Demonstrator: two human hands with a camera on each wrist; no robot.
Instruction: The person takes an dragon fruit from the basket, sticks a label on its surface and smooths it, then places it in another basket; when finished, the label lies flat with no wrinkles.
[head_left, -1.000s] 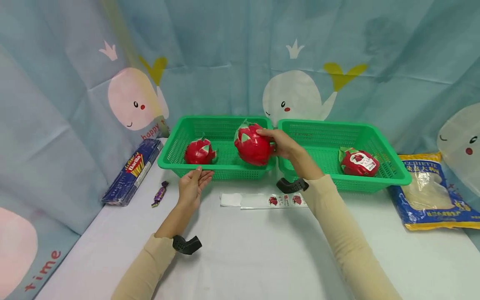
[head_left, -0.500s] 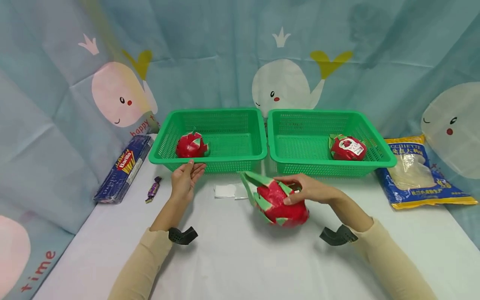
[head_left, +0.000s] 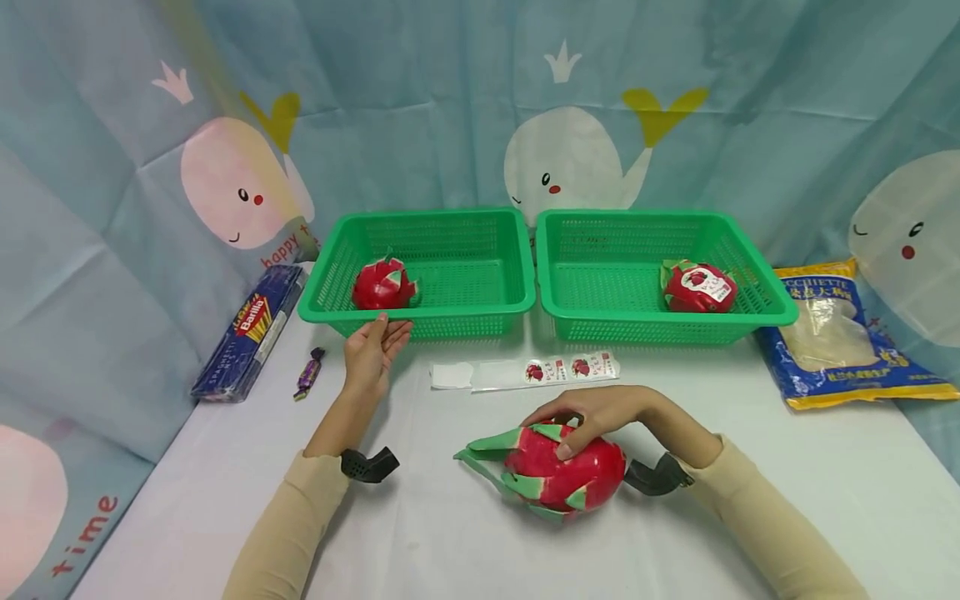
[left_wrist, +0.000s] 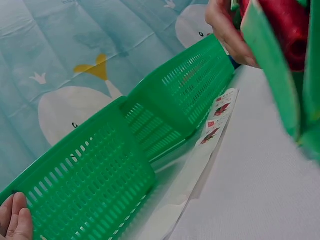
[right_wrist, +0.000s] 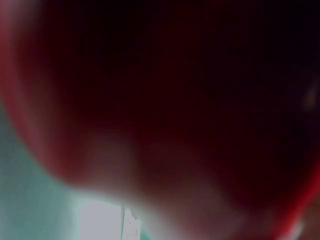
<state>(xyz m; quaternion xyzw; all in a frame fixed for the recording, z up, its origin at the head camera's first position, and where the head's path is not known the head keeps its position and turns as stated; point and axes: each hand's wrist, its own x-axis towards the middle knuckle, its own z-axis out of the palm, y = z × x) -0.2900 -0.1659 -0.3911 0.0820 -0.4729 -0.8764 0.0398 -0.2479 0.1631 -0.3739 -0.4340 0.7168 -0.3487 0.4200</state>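
My right hand (head_left: 600, 412) grips a large red dragon fruit (head_left: 600, 475) with green scales from above, low over the front of the white table. Its leafy tip points left. In the left wrist view, these green leaves (left_wrist: 275, 55) fill the upper right, beside the right hand's fingers. Dark, blurred red skin of the fruit (right_wrist: 165, 100) takes up most of the right wrist view. My left hand (head_left: 367, 358) pinches the front rim of the left green basket (head_left: 472, 314), thumb on top. Inside that basket lies another dragon fruit (head_left: 381, 285), near its left end.
A second green basket (head_left: 600, 319) on the right holds a dragon fruit (head_left: 697, 287) with a white label. A sticker strip (head_left: 510, 373) lies before the baskets. At left are a Barilla spaghetti pack (head_left: 251, 333) and a wrapped candy (head_left: 308, 375); a blue-yellow pasta bag (head_left: 840, 342) is at right.
The right hand has brought the large dragon fruit out from over the left basket, toward the table's front, turning its leaves left. The left hand has stayed at the rim.
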